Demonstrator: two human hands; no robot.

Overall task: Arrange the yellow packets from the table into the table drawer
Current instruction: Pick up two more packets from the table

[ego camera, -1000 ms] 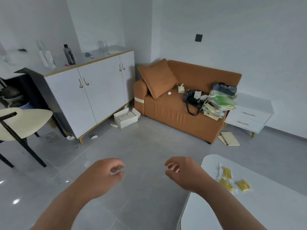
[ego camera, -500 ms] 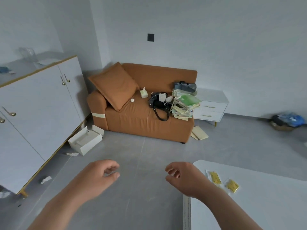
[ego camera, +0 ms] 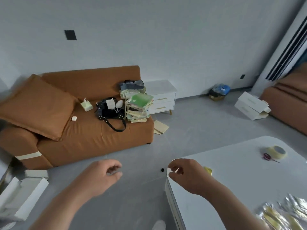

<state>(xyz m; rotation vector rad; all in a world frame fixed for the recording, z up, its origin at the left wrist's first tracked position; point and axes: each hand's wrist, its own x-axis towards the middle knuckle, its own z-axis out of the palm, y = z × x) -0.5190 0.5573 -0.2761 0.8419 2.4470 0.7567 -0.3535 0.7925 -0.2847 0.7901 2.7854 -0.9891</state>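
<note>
A white table (ego camera: 240, 171) fills the lower right. My right hand (ego camera: 186, 175) hovers over its near left corner, fingers loosely curled and empty. Just behind that hand a yellow packet (ego camera: 208, 170) peeks out on the tabletop. Several more yellow and silver packets (ego camera: 282, 214) lie blurred at the bottom right. My left hand (ego camera: 101, 176) hangs over the grey floor left of the table, fingers half curled, holding nothing. The table's drawer front is a thin strip under the left edge (ego camera: 172, 201); I cannot tell whether it is pulled out.
A tape roll (ego camera: 276, 151) and red scissors (ego camera: 268, 157) lie at the table's far side. An orange sofa (ego camera: 79, 130) with a bag and stacked papers stands ahead, a white nightstand (ego camera: 162, 97) beside it. White boxes (ego camera: 21, 193) sit on the floor at left.
The view has swung right: the white cabinet has left the frame and more of the table shows. Both hands stay in front, still empty; the right one now covers the packets near the corner.
</note>
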